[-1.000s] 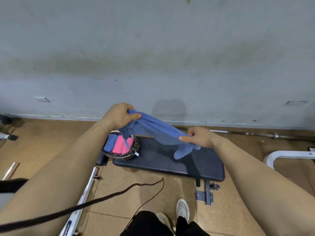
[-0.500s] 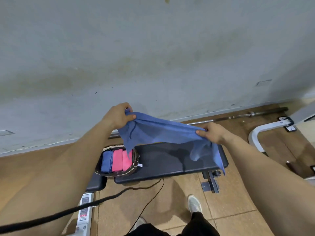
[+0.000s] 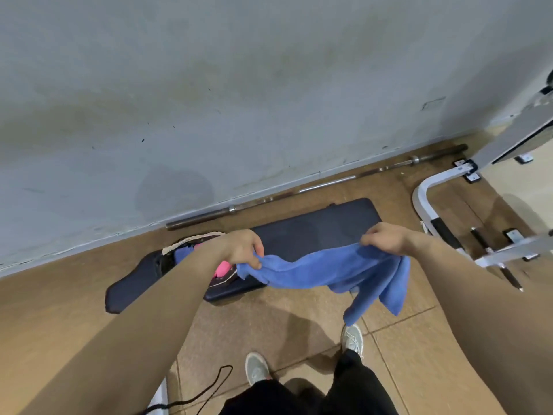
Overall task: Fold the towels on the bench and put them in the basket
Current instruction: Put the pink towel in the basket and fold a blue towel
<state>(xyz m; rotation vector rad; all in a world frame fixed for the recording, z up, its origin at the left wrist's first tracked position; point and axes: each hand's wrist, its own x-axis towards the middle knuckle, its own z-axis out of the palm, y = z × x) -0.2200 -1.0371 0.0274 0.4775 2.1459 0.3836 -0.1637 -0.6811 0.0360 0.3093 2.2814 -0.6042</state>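
Lowered towel [image 3: 329, 269] stretches between left hand [image 3: 244, 247] and right hand [image 3: 386, 238], fingers pinching it, over bench [image 3: 314, 229] and floor [image 3: 269, 324].

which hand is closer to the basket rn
Left. The left hand grips the blue towel just above the basket, hiding part of it. The right hand holds the towel's other end, over the opposite end of the bench.

Both arms extended forward; left hand [image 3: 244, 248] and right hand [image 3: 384, 237] fingers curled, pinching, held apart.

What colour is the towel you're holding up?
Blue towel, seen best in the head view.
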